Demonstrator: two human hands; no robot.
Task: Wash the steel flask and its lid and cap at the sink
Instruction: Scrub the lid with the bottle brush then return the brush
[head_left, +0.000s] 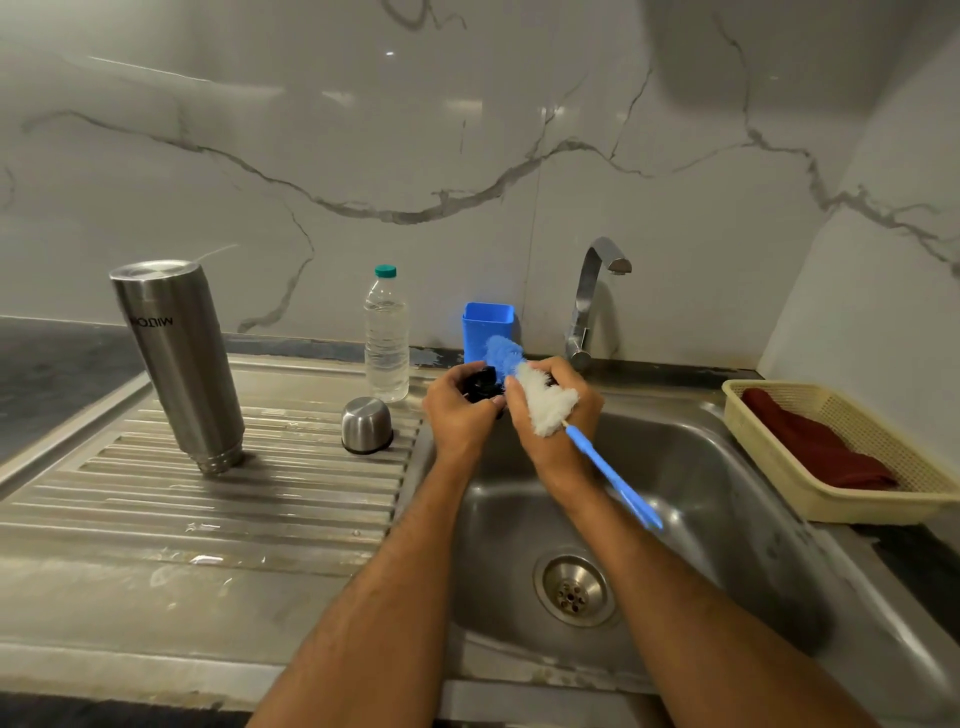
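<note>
Two bare forearms reach up from the bottom edge over the stainless steel sink basin (727, 493), whose round drain sits low in its bowl. Above the basin's far left corner, the left hand (457, 410) curls its fingers round the small black flask lid (482, 383), mostly hidden in the grip. Touching it on the right, the right hand (558, 415) wraps the bristle head of a blue-handled bottle brush (545, 402); white and blue bristles bulge out of the fist and the handle slants down over the basin.

Left of the basin, on the ribbed steel draining board (234, 499), the tall brushed-steel flask (179, 358) stands mouth down, tilted slightly, its lettering upside down. Between it and the basin the small domed steel cap (366, 425) rests rim down. Behind the cap stands a clear plastic water bottle with a teal top (387, 338). Behind the hands is a blue plastic cup (488, 327), and right of it a chrome tap (592, 301). Right of the basin a cream plastic basket (831, 499) holds a dark red cloth (815, 447).
</note>
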